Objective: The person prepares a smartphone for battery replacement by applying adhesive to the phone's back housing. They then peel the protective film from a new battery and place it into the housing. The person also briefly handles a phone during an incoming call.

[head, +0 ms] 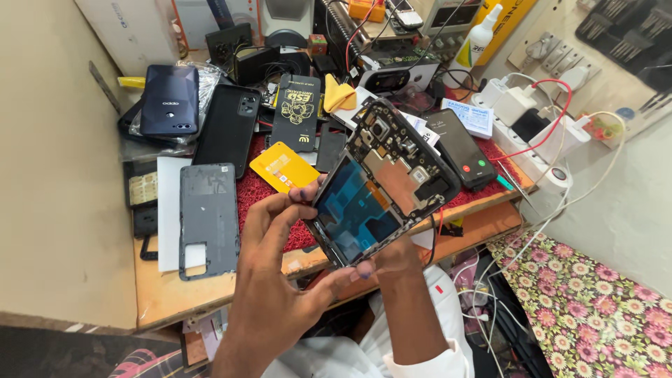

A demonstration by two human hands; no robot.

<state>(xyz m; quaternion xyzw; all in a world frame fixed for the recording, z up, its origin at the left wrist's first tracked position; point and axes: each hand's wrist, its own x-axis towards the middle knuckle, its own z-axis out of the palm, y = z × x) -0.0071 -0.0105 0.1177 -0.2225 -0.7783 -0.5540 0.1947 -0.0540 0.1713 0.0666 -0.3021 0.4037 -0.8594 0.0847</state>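
Left fingers [302, 198] pinch the near left edge of the opened phone [381, 178] while the right hand [395, 255] cups its lower end from beneath — both closed on it, held tilted in the air above the bench's [175, 294] front edge. It looks light and stiff but fragile, boards bared — best held by the frame rim. A grey back cover [208, 218] lies toward the bench's left edge.

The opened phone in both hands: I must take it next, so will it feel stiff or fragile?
The opened phone probably feels light and fairly stiff, its frame keeping shape between left hand and right hand. Likely fragile: bare boards show.
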